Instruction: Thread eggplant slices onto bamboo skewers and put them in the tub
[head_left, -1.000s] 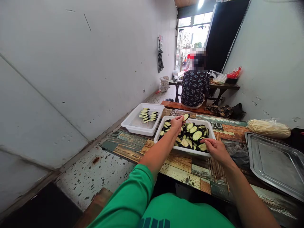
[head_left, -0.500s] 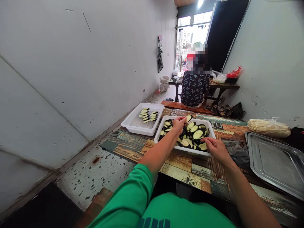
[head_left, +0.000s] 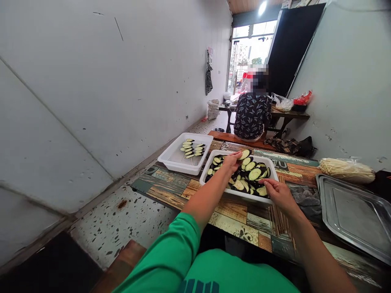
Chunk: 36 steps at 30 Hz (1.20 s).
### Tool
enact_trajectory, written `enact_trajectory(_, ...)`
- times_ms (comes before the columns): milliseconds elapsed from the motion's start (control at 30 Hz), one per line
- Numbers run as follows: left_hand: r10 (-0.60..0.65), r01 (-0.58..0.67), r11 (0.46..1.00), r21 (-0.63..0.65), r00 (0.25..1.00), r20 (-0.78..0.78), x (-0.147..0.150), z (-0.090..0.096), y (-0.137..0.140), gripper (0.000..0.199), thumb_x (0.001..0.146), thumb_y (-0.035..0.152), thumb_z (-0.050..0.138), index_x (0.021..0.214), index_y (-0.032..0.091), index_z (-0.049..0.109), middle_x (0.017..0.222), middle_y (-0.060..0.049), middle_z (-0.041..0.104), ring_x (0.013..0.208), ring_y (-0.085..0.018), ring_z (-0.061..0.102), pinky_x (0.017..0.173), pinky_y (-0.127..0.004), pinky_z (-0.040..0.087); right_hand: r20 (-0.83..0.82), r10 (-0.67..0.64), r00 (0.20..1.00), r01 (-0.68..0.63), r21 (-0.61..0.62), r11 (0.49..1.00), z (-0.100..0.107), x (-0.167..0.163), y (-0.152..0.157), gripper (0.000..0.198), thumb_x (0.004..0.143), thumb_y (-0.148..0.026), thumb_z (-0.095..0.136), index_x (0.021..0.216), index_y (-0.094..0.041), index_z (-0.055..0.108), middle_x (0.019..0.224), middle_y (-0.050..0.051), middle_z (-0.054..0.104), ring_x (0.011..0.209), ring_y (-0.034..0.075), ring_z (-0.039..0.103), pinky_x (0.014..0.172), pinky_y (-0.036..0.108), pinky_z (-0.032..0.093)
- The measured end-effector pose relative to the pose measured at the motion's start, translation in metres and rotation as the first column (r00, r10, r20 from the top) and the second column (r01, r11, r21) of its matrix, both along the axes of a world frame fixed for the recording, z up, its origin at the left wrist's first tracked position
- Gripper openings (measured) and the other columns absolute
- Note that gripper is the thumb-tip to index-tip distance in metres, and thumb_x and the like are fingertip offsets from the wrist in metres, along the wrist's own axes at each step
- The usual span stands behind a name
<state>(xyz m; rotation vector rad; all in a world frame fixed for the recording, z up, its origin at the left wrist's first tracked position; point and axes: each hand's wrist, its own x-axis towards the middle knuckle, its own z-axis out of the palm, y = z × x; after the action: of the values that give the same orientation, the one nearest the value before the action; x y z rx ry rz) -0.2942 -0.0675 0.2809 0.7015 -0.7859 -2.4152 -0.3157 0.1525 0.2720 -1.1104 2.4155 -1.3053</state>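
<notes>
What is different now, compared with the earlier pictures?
The left hand has moved slightly to the right, carrying its eggplant slice along the far side of the white tub. Nothing was visibly taken or let go. The right hand stays at the tub's near right corner, and the skewered slices lie unchanged in the other tray.

Daylight pours through the glass doorway (head_left: pixel 249 51) right of centre at the top, bleaching the view outside nearly white, and a ceiling lamp (head_left: pixel 262 8) above it glares. The long wall (head_left: pixel 122 81) on the left is cool, even grey, the metal tray (head_left: pixel 356 211) at right has a dull sheen, and deep shadow fills the space below the table (head_left: pixel 227 208). Wide-angle stretch pulls at the edges, the eggplant slices (head_left: pixel 254 174) look fairly sharp, and pixelation masks the seated person's head (head_left: pixel 259 80).
</notes>
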Motion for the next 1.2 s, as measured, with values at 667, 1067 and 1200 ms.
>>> enact_trajectory(667, 0.219, -0.221, 0.974, -0.051, 0.975, -0.044, 0.001, 0.001, -0.014, 0.012, 0.07, 0.004, 0.075, 0.073, 0.013, 0.068, 0.069, -0.001, 0.065, 0.065, -0.009, 0.058, 0.07, -0.023, 0.046, 0.17, 0.074, 0.983, -0.069, -0.034, 0.997, -0.006, -0.004, 0.005, 0.048, 0.08, -0.049, 0.051, 0.094, -0.009, 0.072, 0.045, -0.007, 0.03, 0.043, 0.01, 0.025, 0.044, 0.025, 0.016)
enact_trajectory(1067, 0.187, -0.189, 0.962, -0.198, 0.982, -0.028, 0.001, -0.005, -0.008, 0.011, 0.066, 0.011, 0.079, 0.072, 0.013, 0.071, 0.072, -0.003, 0.068, 0.071, -0.012, 0.062, 0.077, -0.028, 0.049, 0.193, 0.051, 0.98, -0.05, -0.014, 0.999, -0.005, -0.003, 0.004, 0.05, 0.078, -0.05, 0.049, 0.096, -0.009, 0.07, 0.047, -0.007, 0.03, 0.044, 0.01, 0.025, 0.047, 0.026, 0.016)
enact_trajectory(1200, 0.183, -0.186, 0.963, -0.194, 0.983, -0.032, 0.0, -0.005, -0.007, 0.011, 0.065, 0.009, 0.079, 0.071, 0.013, 0.07, 0.07, -0.002, 0.068, 0.071, -0.012, 0.062, 0.075, -0.027, 0.049, 0.188, 0.048, 0.981, -0.048, -0.003, 0.999, -0.004, -0.002, 0.004, 0.051, 0.079, -0.05, 0.048, 0.097, -0.008, 0.07, 0.048, -0.007, 0.029, 0.044, 0.01, 0.025, 0.047, 0.026, 0.016)
